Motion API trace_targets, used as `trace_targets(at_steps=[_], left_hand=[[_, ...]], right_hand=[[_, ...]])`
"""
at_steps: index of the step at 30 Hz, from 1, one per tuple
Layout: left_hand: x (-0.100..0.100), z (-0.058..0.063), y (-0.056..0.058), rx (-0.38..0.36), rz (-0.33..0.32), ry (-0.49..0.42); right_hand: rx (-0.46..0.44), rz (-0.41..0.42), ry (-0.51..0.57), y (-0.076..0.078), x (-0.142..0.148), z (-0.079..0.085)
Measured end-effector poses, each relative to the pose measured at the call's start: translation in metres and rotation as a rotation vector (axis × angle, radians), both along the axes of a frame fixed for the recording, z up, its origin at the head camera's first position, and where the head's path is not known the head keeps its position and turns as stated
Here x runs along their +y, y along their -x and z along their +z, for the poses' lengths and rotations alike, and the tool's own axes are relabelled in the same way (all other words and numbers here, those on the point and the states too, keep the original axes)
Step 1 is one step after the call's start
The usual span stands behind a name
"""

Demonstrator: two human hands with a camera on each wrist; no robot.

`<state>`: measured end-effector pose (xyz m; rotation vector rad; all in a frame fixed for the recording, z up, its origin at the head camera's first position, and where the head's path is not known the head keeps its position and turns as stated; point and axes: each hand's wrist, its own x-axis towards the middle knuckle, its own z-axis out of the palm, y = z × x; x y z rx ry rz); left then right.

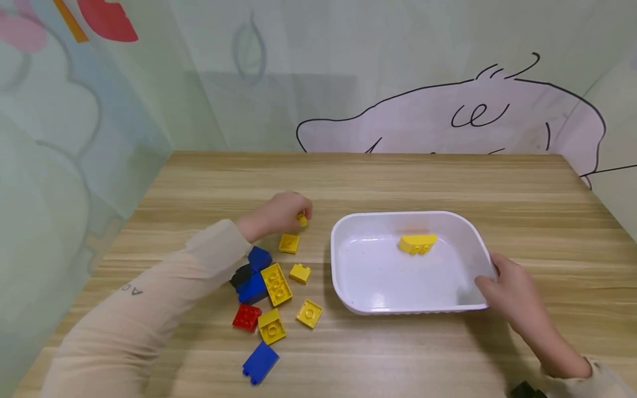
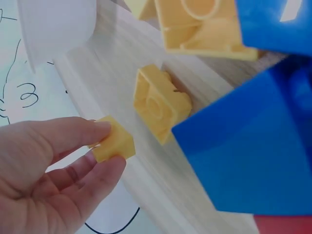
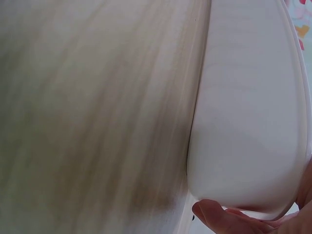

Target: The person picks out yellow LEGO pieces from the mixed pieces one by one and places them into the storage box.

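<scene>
My left hand [image 1: 280,213] pinches a small yellow building brick [image 2: 115,139] between thumb and fingertips, left of the white tray. Just nearer than it lies another yellow brick [image 1: 288,244], seen with its hollow underside in the left wrist view. At the right end of the white tray [image 1: 343,298], my right hand [image 1: 515,293] grips the rim, thumb over the edge and fingers beneath, as the right wrist view also shows. Inside the tray sits a yellow brick with a slanted side [image 1: 418,244].
Left of the tray are loose bricks: several yellow ones, a red brick [image 1: 246,318], a blue brick [image 1: 260,362], more blue ones and a black one [image 1: 241,275]. A dark object [image 1: 526,390] shows by the right sleeve. The wooden table [image 1: 398,182] meets a printed wall behind.
</scene>
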<state>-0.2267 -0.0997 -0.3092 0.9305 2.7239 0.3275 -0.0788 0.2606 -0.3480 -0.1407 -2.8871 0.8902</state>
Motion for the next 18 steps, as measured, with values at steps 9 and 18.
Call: trace_targets(at_steps=[9, 18], left_hand=[[0.004, 0.007, -0.001, 0.058, -0.035, -0.014], [0.014, 0.022, -0.003, 0.091, -0.034, -0.041]], right_hand=[[0.012, 0.005, 0.000, 0.001, 0.000, -0.001], [0.033, -0.004, -0.005, 0.001, 0.001, -0.002]])
